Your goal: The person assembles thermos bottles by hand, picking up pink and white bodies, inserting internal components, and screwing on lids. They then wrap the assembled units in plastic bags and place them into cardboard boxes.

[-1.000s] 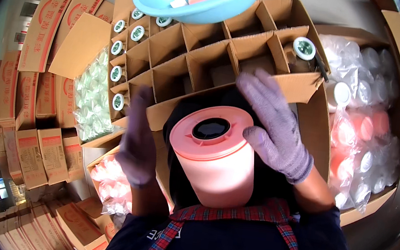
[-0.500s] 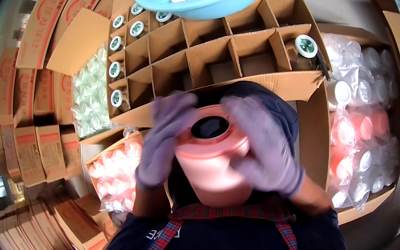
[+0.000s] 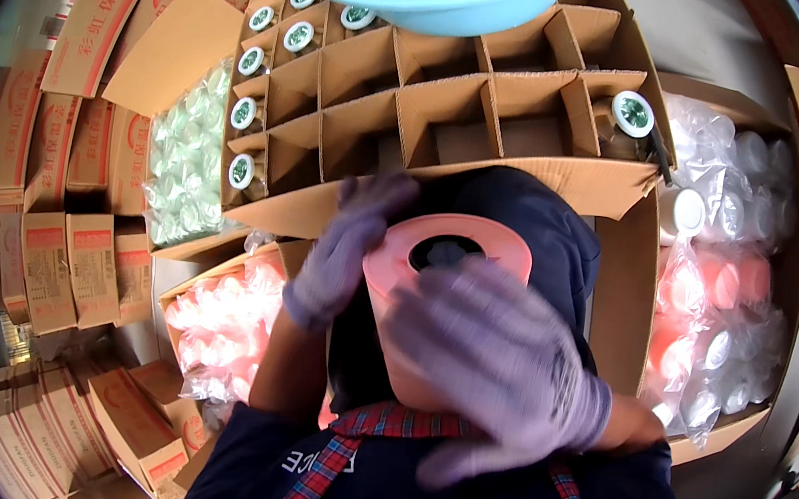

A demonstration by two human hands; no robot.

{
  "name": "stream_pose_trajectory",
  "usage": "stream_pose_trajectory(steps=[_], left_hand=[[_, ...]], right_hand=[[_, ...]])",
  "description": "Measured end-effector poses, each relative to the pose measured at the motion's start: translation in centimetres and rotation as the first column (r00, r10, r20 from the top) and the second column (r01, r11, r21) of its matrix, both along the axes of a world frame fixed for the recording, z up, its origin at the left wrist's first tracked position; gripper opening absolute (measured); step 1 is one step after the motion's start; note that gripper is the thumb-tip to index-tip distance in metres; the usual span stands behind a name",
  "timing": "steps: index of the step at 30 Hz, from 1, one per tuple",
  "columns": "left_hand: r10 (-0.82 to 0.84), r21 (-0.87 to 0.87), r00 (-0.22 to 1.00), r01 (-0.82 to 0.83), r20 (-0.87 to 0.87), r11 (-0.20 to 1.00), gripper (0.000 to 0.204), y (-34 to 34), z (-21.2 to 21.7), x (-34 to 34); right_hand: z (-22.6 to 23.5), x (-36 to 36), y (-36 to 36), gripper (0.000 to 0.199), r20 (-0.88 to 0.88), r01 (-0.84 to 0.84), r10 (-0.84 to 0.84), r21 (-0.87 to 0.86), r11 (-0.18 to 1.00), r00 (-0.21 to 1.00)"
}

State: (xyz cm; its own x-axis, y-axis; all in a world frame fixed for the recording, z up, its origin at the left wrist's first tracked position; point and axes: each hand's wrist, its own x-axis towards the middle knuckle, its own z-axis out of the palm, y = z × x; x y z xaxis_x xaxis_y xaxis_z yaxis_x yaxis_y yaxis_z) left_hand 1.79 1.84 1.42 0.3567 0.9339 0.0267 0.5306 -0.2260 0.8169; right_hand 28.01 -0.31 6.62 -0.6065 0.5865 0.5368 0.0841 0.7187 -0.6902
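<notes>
A pink plastic flask body (image 3: 502, 240) with a wide flat rim and a dark round opening stands upright in my lap, its top facing up. My left hand (image 3: 344, 247), in a lilac knit glove, is at the flask's left side with its fingers stretched up past the rim. Whether its palm touches the wall I cannot tell. Across the front of the flask lies my right hand (image 3: 502, 354), gloved alike, its fingers outstretched and thumb apart. It is blurred and hides part of the opening and wall; it grips nothing visible.
Beyond my knees is a divided carton (image 3: 610, 184) holding several bottles (image 3: 242, 171) with white-and-green tops. A blue basin (image 3: 430, 16) rests on it. Bagged pink parts (image 3: 230, 313) and pale green parts (image 3: 192, 157) lie left, bagged pink and clear parts (image 3: 719, 276) right. Cartons (image 3: 108, 9) are stacked far left.
My right hand has moved from the flask's right side to across its front, palm spread. My left hand stays at the left side. The view has shifted slightly.
</notes>
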Motion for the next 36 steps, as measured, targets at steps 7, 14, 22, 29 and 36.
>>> stream_pose_trajectory(steps=[7,14,22,29,36], left_hand=[[-0.290,0.045,0.942,0.302,-0.169,0.952,0.052,1.0,0.7,-0.2],[-0.089,0.013,0.954,0.089,0.288,0.996,0.059,-0.9,-0.7,0.9],[0.007,-0.461,0.714,0.445,0.700,0.768,0.037,-2.5,-1.0,5.6],[-0.105,0.396,0.994,0.092,0.010,0.914,0.009,-7.2,0.1,7.7],[0.331,0.071,0.923,-0.350,0.198,0.934,0.011,-12.2,1.0,5.4]], right_hand=[[1.1,0.1,0.4,0.099,0.251,-0.052,0.071,-0.082,0.995,0.965],[-6.6,0.8,4.5,0.051,-0.008,-0.039,0.038,-0.299,0.953,0.999],[5.8,2.9,0.4,0.017,0.223,-0.449,0.448,-0.049,0.892,0.866],[2.6,7.0,-7.0,0.036,0.573,0.031,-0.131,0.180,0.983,0.809],[0.8,6.5,-4.1,0.025,0.308,0.080,-0.011,-0.214,0.974,0.951]])
